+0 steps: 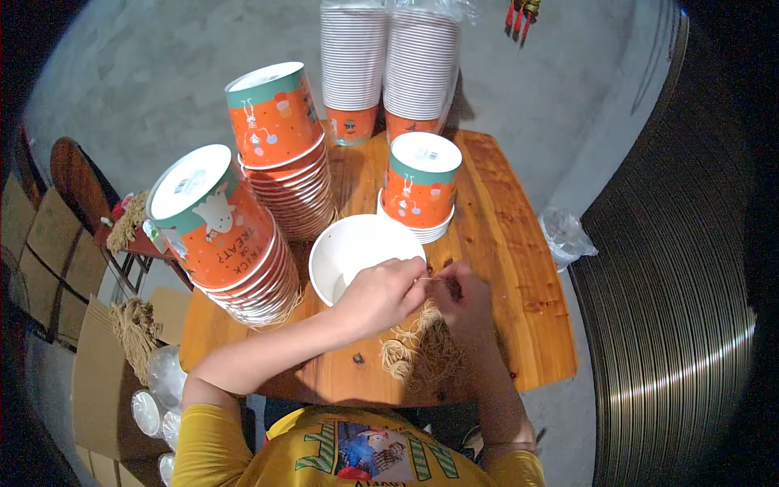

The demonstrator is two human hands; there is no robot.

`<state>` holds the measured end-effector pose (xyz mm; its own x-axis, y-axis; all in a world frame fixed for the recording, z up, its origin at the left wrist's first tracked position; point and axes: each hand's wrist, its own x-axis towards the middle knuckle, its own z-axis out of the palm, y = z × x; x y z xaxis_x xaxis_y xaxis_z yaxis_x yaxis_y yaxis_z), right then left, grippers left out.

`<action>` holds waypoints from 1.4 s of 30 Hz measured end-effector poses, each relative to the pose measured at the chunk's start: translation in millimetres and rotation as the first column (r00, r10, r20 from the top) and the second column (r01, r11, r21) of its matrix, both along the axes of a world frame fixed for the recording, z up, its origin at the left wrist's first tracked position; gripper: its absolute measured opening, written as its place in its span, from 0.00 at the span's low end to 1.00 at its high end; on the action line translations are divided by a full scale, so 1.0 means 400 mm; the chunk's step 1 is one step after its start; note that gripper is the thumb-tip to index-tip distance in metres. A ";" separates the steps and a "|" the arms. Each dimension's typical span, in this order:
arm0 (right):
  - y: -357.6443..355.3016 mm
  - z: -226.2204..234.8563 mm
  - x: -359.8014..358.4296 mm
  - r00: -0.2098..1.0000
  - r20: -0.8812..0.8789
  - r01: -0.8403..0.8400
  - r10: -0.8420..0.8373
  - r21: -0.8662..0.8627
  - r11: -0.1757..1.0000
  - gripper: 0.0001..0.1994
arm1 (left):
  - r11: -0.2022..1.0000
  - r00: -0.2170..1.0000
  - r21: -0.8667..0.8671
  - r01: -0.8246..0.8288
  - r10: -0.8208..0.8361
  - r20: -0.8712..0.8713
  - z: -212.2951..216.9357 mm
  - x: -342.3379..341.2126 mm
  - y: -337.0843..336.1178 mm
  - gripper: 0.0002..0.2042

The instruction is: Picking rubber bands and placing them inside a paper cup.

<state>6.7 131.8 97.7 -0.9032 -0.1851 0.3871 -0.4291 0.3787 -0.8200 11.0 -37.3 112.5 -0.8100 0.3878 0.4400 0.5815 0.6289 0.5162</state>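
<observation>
A white paper bucket (337,252) rests tilted on the wooden table, its open mouth facing me. Over its lower right rim, my left hand (385,292) is closed in a pinch on a thin beige string (428,278). My right hand (466,302) is just to the right, also closed, with its fingertips on the same string. The string spans the small gap between the two hands. Below them lies a loose tangled bundle of beige strings (399,357). My left wrist hides part of the bucket, and my right forearm partly covers the bundle.
Upturned orange-and-teal paper buckets stand nested in a left stack (223,231), a taller stack (280,146) behind it, and a short stack (422,183). Plastic-wrapped buckets (354,61) rise at the back. A ribbed dark shutter (673,325) is on the right; cardboard (97,381) on the left.
</observation>
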 end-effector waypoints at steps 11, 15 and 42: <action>-0.025 -0.040 0.031 1.000 0.002 0.005 -0.005 -0.073 0.997 0.07 | 0.715 0.360 0.649 -0.262 -0.551 0.753 -0.010 -0.058 -0.052 0.04; -0.040 -0.018 0.044 0.980 -0.197 0.062 -0.042 0.100 0.993 0.08 | 0.697 0.326 0.615 -0.368 -0.523 0.787 0.015 -0.043 -0.043 0.05; -0.025 0.031 0.029 0.987 0.157 -0.011 0.022 -0.070 0.997 0.06 | 0.955 0.901 0.284 0.085 -0.195 0.387 0.019 -0.014 -0.035 0.11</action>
